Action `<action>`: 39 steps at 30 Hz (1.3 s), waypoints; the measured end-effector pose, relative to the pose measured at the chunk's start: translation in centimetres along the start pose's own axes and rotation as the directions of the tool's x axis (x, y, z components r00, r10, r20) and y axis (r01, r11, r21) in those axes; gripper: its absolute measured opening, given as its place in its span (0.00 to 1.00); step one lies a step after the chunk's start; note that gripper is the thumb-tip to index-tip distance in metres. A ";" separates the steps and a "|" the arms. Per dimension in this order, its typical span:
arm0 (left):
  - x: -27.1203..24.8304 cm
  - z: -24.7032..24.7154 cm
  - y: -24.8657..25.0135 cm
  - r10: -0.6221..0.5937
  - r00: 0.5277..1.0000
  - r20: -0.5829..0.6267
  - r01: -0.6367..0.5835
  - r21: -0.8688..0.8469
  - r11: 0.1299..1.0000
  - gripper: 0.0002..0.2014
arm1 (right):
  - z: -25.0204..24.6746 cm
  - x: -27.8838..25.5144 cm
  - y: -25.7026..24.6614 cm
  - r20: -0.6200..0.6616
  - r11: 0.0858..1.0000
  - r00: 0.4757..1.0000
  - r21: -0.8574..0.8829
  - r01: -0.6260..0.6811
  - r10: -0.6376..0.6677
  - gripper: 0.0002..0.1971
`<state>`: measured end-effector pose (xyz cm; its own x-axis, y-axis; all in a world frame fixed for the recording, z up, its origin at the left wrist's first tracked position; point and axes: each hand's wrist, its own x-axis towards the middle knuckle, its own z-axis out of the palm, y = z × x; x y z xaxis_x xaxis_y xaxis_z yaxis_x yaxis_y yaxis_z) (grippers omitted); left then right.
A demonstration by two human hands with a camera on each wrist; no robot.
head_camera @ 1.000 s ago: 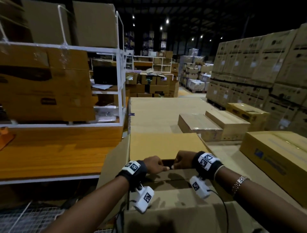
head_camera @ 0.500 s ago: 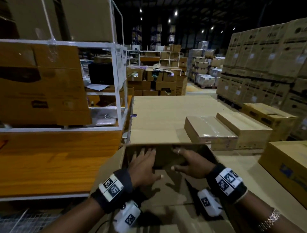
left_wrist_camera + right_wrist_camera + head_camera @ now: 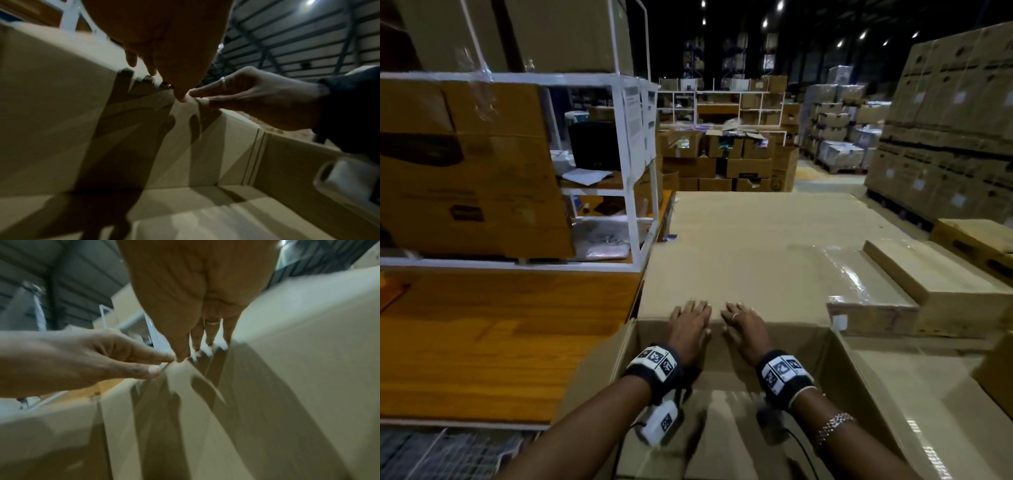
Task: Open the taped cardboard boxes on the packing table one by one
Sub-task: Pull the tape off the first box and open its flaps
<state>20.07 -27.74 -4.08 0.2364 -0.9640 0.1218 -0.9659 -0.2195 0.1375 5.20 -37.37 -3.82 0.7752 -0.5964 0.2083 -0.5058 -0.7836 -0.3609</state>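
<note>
Pressing far flap (image 3: 726,274) of open box (image 3: 842,363) outward.
Left hand (image 3: 690,327) and right hand (image 3: 744,329) side by side, fingers flat, gripping nothing; flap lies straight ahead.

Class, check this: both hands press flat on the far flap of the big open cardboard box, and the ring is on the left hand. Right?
Not quite. The ring sits on the right hand, as the head view shows. Both hands, left hand included, do press flat on the big open cardboard box's far flap.

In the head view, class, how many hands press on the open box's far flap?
2: left hand and right hand, side by side, flat on the far flap.
</note>
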 end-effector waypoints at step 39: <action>-2.5 -5.9 -1.8 -0.171 0.981 0.089 0.192 -0.335 0.922 0.28 | -9.7 -3.5 3.4 0.233 0.987 0.959 -0.046 -0.153 0.160 0.45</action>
<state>21.86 -23.99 1.20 0.3879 -0.9217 0.0081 -0.8102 -0.3368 0.4798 -2.93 -39.61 3.08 0.7508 -0.6568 -0.0697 -0.6357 -0.6900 -0.3461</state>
